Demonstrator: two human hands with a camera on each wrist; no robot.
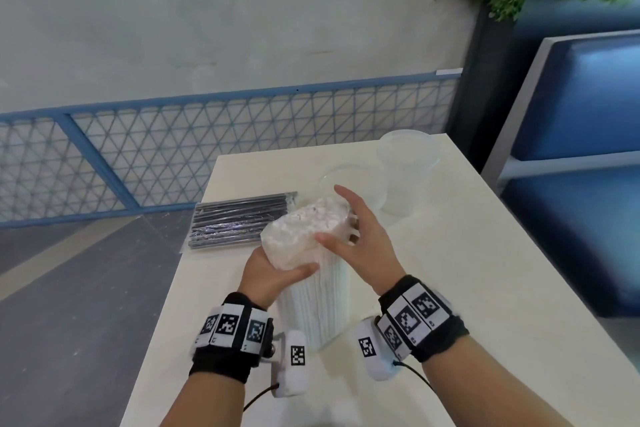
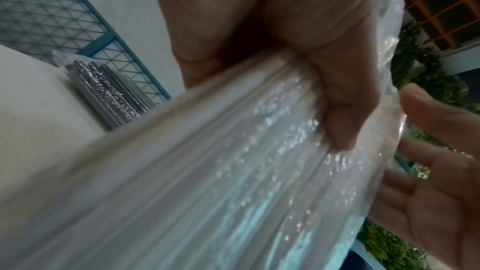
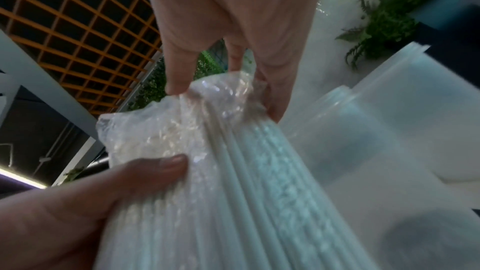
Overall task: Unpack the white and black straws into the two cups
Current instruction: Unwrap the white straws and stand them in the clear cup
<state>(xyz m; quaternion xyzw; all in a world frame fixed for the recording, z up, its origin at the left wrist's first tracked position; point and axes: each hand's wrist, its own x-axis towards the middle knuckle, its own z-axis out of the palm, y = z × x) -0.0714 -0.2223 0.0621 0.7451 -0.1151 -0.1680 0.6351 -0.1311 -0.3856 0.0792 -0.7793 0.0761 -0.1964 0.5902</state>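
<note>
The pack of white straws (image 1: 311, 274) stands on end on the bench (image 1: 467, 270), a tight bundle of pale tubes in clear crinkled plastic whose loose top bulges above the straw ends. The left hand (image 1: 273, 274) grips it near the top, thumb across the front and fingers curled round the far side. The right hand (image 1: 360, 239) is at the pack's upper end, its fingers (image 3: 179, 73) pinching the bunched plastic there, while the index finger points up, clear of the wrap. Beyond the left hand, the pack of black straws (image 1: 239, 218) lies flat in its own clear wrapper, right at the bench's left edge and partly over it. Beyond the right hand stand two clear cups (image 1: 408, 163), close together, the nearer one just behind the right fingertips; both look empty. To the right of the right hand the bench runs bare out to its right edge, and there is bare surface near the wrists too.
</note>
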